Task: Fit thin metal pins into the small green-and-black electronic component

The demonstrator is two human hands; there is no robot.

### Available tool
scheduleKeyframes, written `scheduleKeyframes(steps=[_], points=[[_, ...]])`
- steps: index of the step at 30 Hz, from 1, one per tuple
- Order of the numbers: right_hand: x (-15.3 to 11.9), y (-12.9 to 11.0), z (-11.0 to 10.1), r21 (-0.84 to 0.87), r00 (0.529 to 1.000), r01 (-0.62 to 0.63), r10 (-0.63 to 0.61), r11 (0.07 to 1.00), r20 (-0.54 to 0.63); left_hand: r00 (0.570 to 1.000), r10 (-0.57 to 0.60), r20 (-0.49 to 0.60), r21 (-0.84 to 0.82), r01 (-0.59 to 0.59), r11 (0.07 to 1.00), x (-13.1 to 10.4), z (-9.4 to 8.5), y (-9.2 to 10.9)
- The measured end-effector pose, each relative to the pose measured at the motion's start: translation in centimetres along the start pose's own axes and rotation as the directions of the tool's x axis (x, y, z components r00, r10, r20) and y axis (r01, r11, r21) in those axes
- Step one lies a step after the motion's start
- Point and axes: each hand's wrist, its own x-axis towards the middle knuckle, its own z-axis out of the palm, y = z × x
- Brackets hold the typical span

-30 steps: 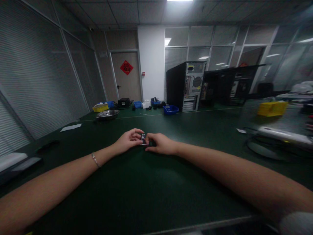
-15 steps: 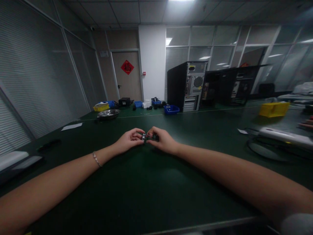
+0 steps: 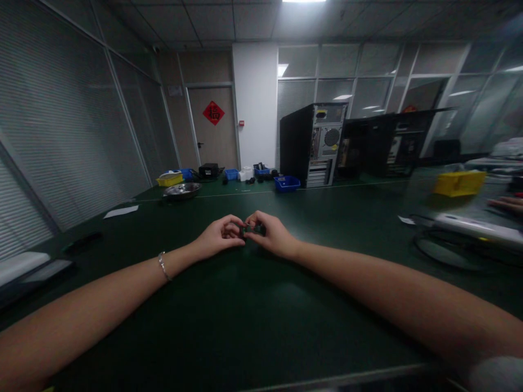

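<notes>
Over the middle of the green table (image 3: 229,305), my left hand (image 3: 218,236) and my right hand (image 3: 273,235) meet fingertip to fingertip. Between them is a small dark part with a green patch (image 3: 244,231), too small and dim to name. Thumb and fingers of my left hand close on its left side. My right hand pinches from the right, its fingers curled, and the fingers hide most of what lies there. A bracelet (image 3: 163,265) circles my left wrist.
Farther back stand a metal bowl (image 3: 182,190), a blue tray (image 3: 286,183) and a black computer case (image 3: 298,144). On the right are a yellow bin (image 3: 460,183), a white power strip (image 3: 482,227) with black cable, and another person's hand (image 3: 509,204). Paper (image 3: 121,212) lies left.
My left hand has shifted slightly right, closer to my right hand. The small part has turned, showing dark and green instead of its silvery side. The other person's hand has moved left.
</notes>
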Motion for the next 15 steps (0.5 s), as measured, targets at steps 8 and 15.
scheduleKeyframes(steps=[8, 15], points=[[0.0, -0.22, 0.03, 0.045, 0.999, 0.033, -0.034, 0.998, 0.017, 1.0, 0.002, 0.005, -0.106, -0.002, 0.994, 0.1, 0.06, -0.22], [-0.03, -0.47, -0.06, 0.037, 0.996, 0.076, -0.077, 0.996, 0.038, 0.999, -0.021, 0.041, -0.082, 0.025, 0.996, 0.11, 0.03, 0.22]])
